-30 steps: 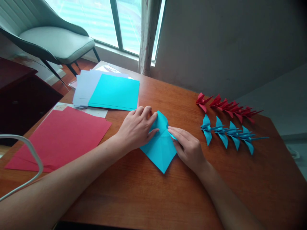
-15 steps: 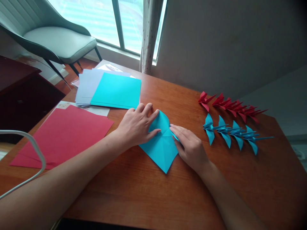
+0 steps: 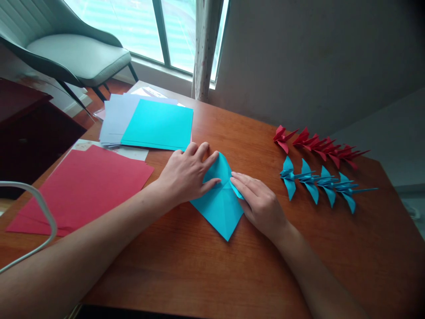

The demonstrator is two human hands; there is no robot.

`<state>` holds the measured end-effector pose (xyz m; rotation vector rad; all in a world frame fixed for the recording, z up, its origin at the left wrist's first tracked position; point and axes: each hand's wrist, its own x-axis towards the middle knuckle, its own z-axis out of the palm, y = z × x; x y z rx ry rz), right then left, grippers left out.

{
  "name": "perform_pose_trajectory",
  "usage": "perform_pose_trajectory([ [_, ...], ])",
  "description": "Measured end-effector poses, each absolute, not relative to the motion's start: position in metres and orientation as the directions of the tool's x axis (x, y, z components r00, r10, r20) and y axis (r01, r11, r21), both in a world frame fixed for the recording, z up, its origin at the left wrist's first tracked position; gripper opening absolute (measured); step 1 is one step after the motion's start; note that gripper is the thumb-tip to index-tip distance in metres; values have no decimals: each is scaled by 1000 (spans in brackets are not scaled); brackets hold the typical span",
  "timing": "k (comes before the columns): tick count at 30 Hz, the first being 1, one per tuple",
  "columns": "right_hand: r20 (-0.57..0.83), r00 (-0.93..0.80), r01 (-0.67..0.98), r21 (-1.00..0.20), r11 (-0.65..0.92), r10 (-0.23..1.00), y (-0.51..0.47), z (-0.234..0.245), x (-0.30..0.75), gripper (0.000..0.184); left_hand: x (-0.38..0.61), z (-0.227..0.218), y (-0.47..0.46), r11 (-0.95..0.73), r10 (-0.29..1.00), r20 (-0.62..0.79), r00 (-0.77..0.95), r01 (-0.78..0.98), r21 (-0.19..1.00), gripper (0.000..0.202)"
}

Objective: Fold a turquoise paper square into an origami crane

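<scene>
Left hand [image 3: 186,176] spread, fingers parted and thumb out, presses on a blue sheet [image 3: 222,208] while the right hand [image 3: 260,201], its fingers drawn together, rests on the sheet's right side; whether thumb and fingers pinch the paper there cannot be told. Beneath them stretches the wooden surface [image 3: 199,274], its near edge well apart from the sheet, and the wood showing in front of the hands looks like the best room for moving. At left, wide red paper [image 3: 89,190] lies beyond the left forearm, with a white cable [image 3: 49,212] looping across it in view, a snag the arm would do well to avoid. Farther back sits a blue stack [image 3: 159,126], its near corner close to the left knuckles and easily nudged. The sheet lies between that stack and the near edge, one corner toward the person, creases meeting near its middle. To the right stand red birds [image 3: 315,146] and, nearer the right hand but apart from it, blue birds [image 3: 308,179], which a wide sweep could topple. Smallest is the flap [image 3: 236,190] beside the right fingertips: a clean fold probably calls for the left hand to pin the sheet flat, the flap's edge laid true to its crease, then one firm, even stroke along it
</scene>
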<state>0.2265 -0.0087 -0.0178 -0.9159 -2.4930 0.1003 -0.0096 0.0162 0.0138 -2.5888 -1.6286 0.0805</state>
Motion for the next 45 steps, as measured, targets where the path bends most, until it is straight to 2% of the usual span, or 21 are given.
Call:
perform_pose_trajectory([
  [7, 407, -655, 602, -227, 765, 637, -8, -18, 226, 39, -9, 13, 15, -427, 904, -4, 428, 900, -88, 70],
  [18, 374, -689, 611, -160, 775, 621, -12, -12, 222, 41, -7, 14, 13, -399, 917, -4, 399, 914, -70, 67],
  [28, 375, -719, 596, -101, 797, 585, -13, -14, 218, 36, -8, 13, 14, -406, 914, 5, 407, 912, -55, 66],
  [45, 353, -720, 605, -104, 790, 598, -15, -16, 215, 36, -7, 15, 14, -405, 914, -15, 405, 912, -71, 67],
])
